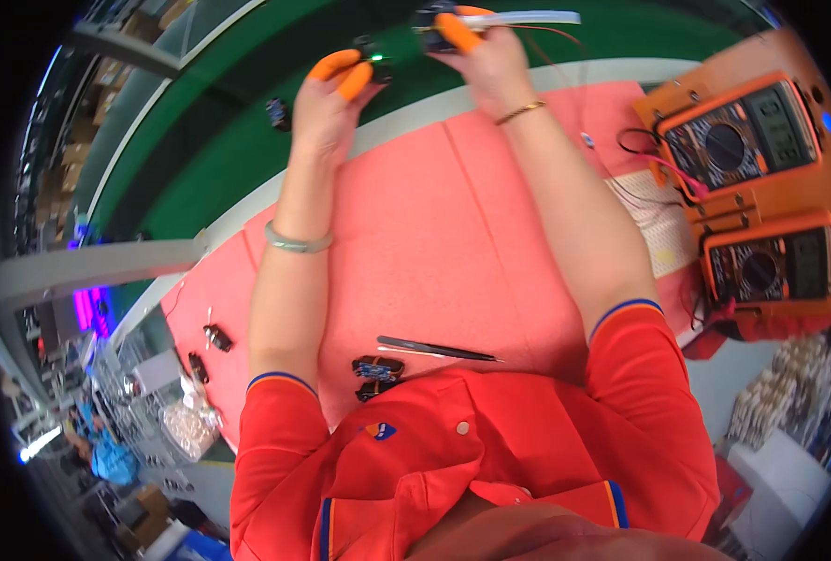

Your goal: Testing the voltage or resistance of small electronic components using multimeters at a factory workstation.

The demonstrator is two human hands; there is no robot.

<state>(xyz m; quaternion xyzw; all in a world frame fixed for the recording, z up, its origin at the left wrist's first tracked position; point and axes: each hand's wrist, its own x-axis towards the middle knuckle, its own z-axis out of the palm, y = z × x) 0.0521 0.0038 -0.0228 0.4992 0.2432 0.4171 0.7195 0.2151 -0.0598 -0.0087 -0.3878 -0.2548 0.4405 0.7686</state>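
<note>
Both arms reach to the far side, over the green surface (200,150) beyond the pink mat (397,243). My left hand (327,112), with orange finger covers, is closed on a small dark electronic device (381,72) showing a green light. To its right, my right hand (492,70), also in orange finger covers, grips a black device (431,28). A whitish translucent strip (532,17) sticks out rightward from that hand; whether it joins the device is hidden. Thin red wires run from there down toward the mat. Another dark device (277,114) lies left of my left hand.
Two orange multimeters (729,140) (769,266) stand at the right, with leads beside a white perforated board (654,220). Black tweezers (448,350), a white stick (406,347) and dark devices (376,368) lie near my body. More small devices (216,337) sit at the mat's left.
</note>
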